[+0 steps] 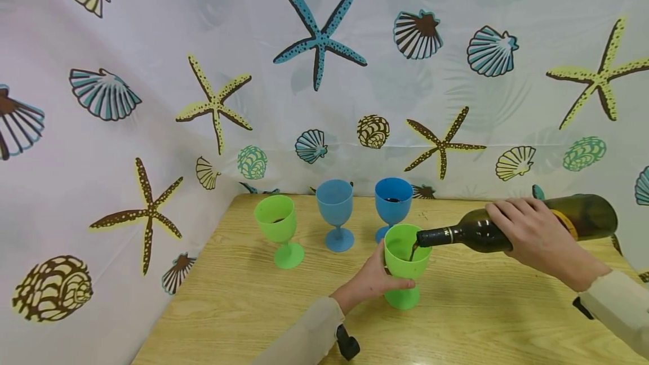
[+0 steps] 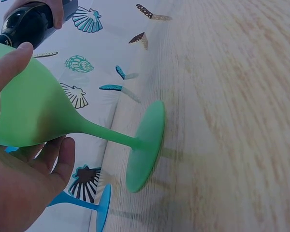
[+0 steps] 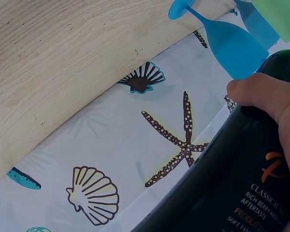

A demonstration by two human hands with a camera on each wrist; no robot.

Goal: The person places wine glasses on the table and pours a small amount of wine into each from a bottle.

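Observation:
A dark wine bottle (image 1: pixel 476 228) lies nearly level in the air, its mouth over the rim of a green goblet (image 1: pixel 401 292). Dark liquid runs from the bottle into the cup. My right hand (image 1: pixel 537 235) grips the bottle around its body near the shoulder; in the right wrist view the label of the bottle (image 3: pixel 232 193) shows partly. Around the goblet's bowl curl the fingers and thumb of my left hand (image 1: pixel 372 275). The left wrist view shows the base of the green goblet (image 2: pixel 147 145) at the tabletop.
Behind stand a second green goblet (image 1: pixel 276 224) with dark liquid, a light blue goblet (image 1: pixel 336 207), and a darker blue goblet (image 1: pixel 393 199) with dark liquid. All are on the wooden table (image 1: pixel 223 297). A shell-patterned curtain (image 1: pixel 355 100) hangs along the back and left.

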